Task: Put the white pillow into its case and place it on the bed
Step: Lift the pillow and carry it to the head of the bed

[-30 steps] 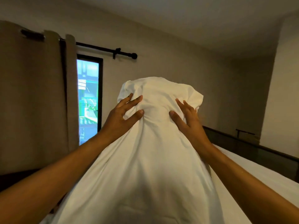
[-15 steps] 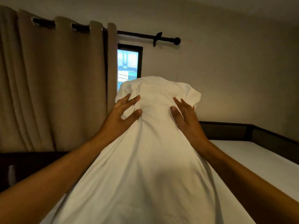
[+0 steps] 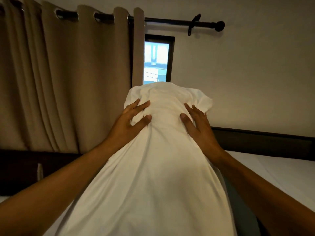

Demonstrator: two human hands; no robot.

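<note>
1. Beige curtain [image 3: 64, 79] hangs at the far left, beside the window [image 3: 156, 60].
2. Left hand [image 3: 129, 123] pinches a fold of the case [image 3: 153, 176] between thumb and fingers — closed on cloth.
3. The white pillow inside the case stands raised in the centre, bulging at the top.
4. Right hand [image 3: 197, 126] presses the case's other side, fingers spread — gripping it.
5. Bed [image 3: 281, 171] lies at right, below the pillow.
</note>
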